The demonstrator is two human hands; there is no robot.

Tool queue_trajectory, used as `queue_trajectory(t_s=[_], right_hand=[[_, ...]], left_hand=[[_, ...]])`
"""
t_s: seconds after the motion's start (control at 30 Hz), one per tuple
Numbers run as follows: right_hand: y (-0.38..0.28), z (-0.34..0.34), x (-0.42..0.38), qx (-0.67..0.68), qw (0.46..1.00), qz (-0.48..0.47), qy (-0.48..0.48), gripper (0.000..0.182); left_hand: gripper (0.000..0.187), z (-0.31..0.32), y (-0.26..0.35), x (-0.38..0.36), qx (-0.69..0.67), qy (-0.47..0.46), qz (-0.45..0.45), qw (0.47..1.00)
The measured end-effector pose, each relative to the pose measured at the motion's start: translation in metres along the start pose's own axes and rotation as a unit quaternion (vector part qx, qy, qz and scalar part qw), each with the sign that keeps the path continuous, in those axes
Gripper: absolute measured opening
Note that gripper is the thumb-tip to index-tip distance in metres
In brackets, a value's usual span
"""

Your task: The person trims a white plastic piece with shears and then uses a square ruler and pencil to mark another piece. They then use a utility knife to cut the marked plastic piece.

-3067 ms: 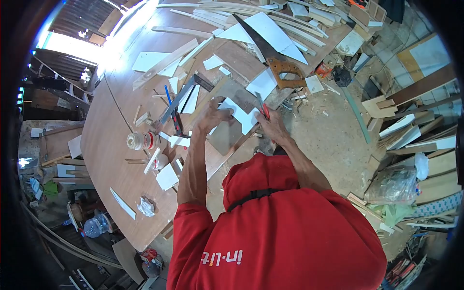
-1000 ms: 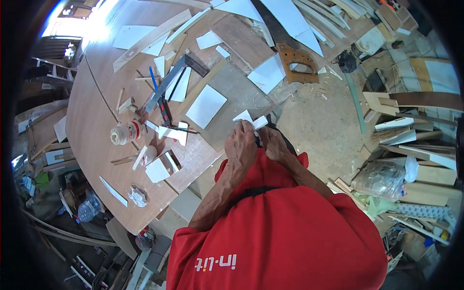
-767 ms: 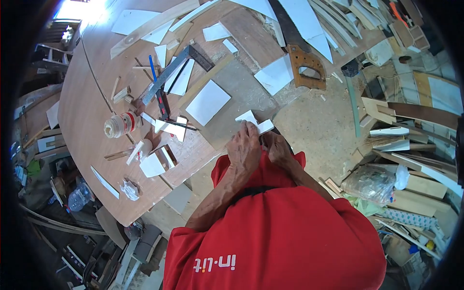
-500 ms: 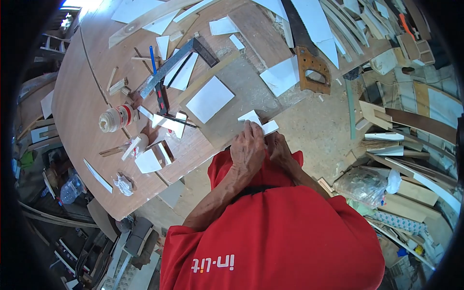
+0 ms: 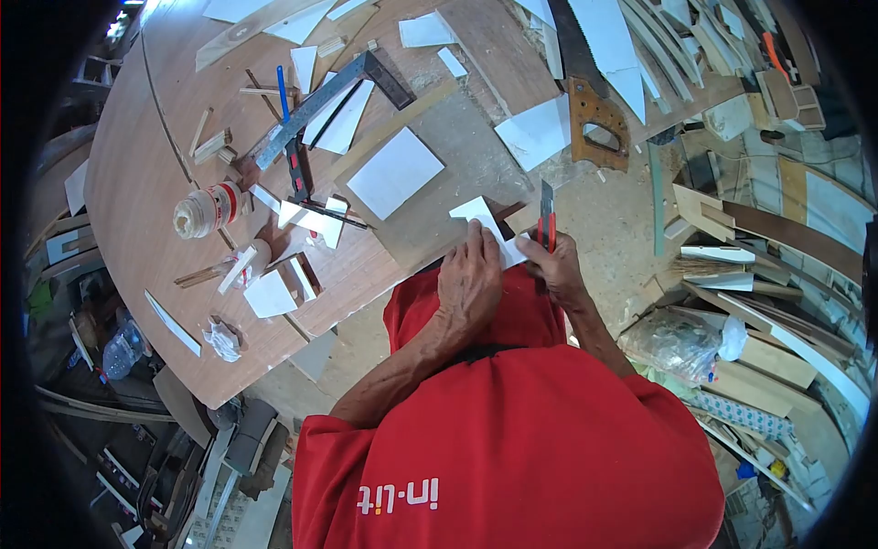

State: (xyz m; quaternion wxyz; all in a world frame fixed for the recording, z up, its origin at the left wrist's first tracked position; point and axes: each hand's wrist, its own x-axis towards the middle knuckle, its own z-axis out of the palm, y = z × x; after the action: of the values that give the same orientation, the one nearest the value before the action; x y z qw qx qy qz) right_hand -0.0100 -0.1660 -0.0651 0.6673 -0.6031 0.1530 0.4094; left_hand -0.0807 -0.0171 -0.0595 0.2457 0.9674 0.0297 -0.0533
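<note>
Gripped under the bent fingers of the left hand (image 5: 471,284) is a white notched piece (image 5: 477,211); its far end is met by the thumb side of the right hand (image 5: 560,265). Left thumb is hidden, so how the piece is pinched from below cannot be told. Clamped in the right fingers is a red utility knife (image 5: 547,229), blade bared and pointed away from the body. Whether the blade is touched to the piece: looks apart, blade held just beside it. Piece is held over the lap, at the near edge of the table (image 5: 128,215); contact with that edge cannot be told.

Writing: "in·lit" is printed on the red shirt (image 5: 512,448), seen upside down, white letters with one orange. Red-banded label is carried by a jar (image 5: 208,210) at the table's left; its words are too small to be read. Any scale marks on the metal square (image 5: 315,102) cannot be made out. Beyond the hands, a white rectangular panel (image 5: 396,174) is laid flat on a greyish board (image 5: 466,151). A wooden-handled saw (image 5: 596,123) is rested at the table's right edge.
</note>
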Motion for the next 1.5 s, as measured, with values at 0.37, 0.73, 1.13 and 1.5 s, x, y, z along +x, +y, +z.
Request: queue_trajectory(t_s=[0.37, 0.73, 1.13, 1.5], right_hand=[[-0.004, -0.011, 0.046, -0.295, 0.944, -0.139, 0.043, 0.026], [-0.032, 0.008, 0.030, -0.450, 0.871, -0.154, 0.124, 0.028], [-0.037, 0.029, 0.053, -0.571, 0.798, -0.179, 0.077, 0.030], [-0.035, 0.018, 0.055, -0.516, 0.826, -0.175, 0.145, 0.029]], left_hand=[[0.111, -0.017, -0.029, 0.030, -0.048, -0.076, -0.084, 0.992], [0.108, -0.012, -0.041, 0.049, 0.010, -0.011, -0.094, 0.995], [0.102, 0.004, -0.037, 0.044, -0.012, 0.019, -0.056, 0.998], [0.108, 0.002, -0.042, 0.045, -0.023, 0.028, -0.103, 0.994]])
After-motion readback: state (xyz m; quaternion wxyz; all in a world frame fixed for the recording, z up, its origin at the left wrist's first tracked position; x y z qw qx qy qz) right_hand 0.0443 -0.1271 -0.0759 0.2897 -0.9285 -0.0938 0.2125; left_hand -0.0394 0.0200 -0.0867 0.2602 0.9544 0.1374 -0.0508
